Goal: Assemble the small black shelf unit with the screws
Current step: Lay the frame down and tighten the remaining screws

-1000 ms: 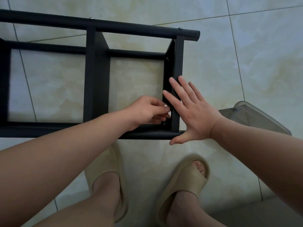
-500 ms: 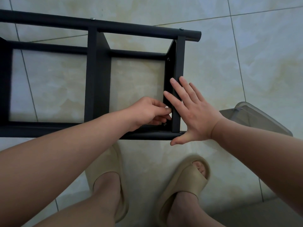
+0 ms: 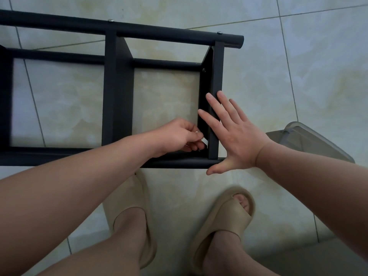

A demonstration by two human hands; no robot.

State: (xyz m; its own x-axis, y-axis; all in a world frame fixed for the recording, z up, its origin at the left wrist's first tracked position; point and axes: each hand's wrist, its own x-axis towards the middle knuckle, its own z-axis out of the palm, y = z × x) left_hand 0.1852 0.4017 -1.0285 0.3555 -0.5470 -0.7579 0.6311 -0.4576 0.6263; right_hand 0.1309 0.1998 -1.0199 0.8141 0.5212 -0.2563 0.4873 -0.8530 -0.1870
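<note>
The black shelf unit (image 3: 117, 92) lies on its side on the tiled floor in front of my feet. My right hand (image 3: 233, 134) presses flat, fingers straight and spread, on the right end panel (image 3: 217, 72). My left hand (image 3: 179, 136) reaches inside the frame to that panel's lower corner, fingers curled and pinching a thin metal piece that looks like a small hex key (image 3: 198, 149); most of it is hidden by the fingers. Screw heads show on the far tube (image 3: 219, 33) and at the panel's upper inner corner (image 3: 204, 70).
A grey translucent plastic container (image 3: 310, 140) sits on the floor just right of my right wrist. My two feet in beige slippers (image 3: 229, 214) stand directly below the shelf's near tube (image 3: 179, 163). Pale floor tiles surround the unit.
Both hands stay at the same corner. The fingers of my left hand have shifted slightly at the panel's lower corner; my right hand keeps pressing flat.
</note>
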